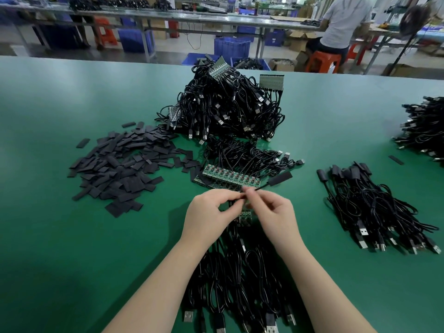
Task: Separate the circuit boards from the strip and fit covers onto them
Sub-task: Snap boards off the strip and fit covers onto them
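Observation:
A strip of green circuit boards (230, 177) with black cables lies on the green table (72, 248) just beyond my hands. My left hand (211, 217) and my right hand (271, 212) meet above the table, both pinching a thin black cable. A board in a flat black cover (280, 177) sticks out up and to the right from my right fingers. Below my hands a small piece of green boards (244, 217) shows between them. A loose heap of flat black covers (125, 164) lies to the left.
A big tangle of USB cables with board strips (228, 106) sits at the back centre. Covered cables are stacked at the right (374, 207), more at the far right edge (422, 128). Loose cables (240, 284) run between my forearms. A seated person (341, 27) works behind.

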